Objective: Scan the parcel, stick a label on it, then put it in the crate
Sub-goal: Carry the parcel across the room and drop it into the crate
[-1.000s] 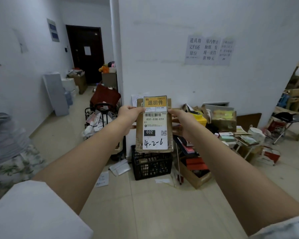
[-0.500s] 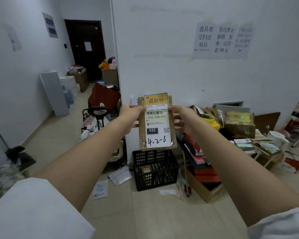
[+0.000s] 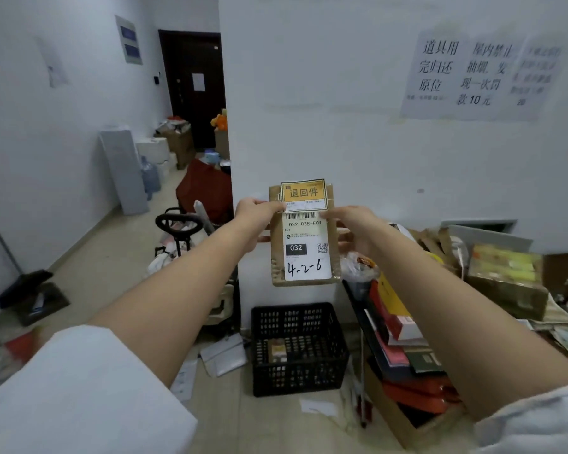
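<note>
I hold a small brown cardboard parcel (image 3: 332, 263) upright at arm's length, in front of the white wall. A white shipping label with "4-2-6" handwritten on it covers its face. A yellow label (image 3: 304, 194) sits across its top edge. My left hand (image 3: 255, 221) grips the parcel's left side, thumb on the yellow label's corner. My right hand (image 3: 354, 227) grips the right side, fingers touching the label's other corner. Below the parcel a black plastic crate (image 3: 297, 348) stands on the floor with one small box inside.
A cardboard box of books and red items (image 3: 407, 381) stands right of the crate. Further right lies a pile of boxes and papers (image 3: 505, 276). A trolley with bags (image 3: 181, 237) is left of the wall corner. Envelopes (image 3: 223, 353) lie on the floor.
The view has shifted closer to the wall and crate. The parcel stays held in both hands at the same height, with the thumbs still on the yellow label.
</note>
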Tool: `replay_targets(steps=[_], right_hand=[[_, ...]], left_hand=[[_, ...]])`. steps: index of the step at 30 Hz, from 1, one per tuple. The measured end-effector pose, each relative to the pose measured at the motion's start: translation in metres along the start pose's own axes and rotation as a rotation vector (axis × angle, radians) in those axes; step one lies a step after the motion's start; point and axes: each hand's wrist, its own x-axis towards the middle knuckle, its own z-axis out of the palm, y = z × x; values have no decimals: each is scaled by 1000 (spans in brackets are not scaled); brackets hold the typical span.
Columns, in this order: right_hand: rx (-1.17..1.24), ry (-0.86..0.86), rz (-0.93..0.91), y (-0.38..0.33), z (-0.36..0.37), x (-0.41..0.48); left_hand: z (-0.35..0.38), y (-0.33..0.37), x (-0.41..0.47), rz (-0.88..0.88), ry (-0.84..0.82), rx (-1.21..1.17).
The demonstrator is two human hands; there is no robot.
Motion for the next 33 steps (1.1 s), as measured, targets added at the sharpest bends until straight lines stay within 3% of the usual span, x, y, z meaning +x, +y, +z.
replay_targets(steps=[16,25,33], right_hand=[[-131,-16,155,14,3,235],[-28,1,225,23,45,395],[107,23,413,84,59,472]], left_hand=[[48,-31,244,-89,-19,80],[40,-63,413,-209,-27,82],[51,-127,482,-337,-95,67]])
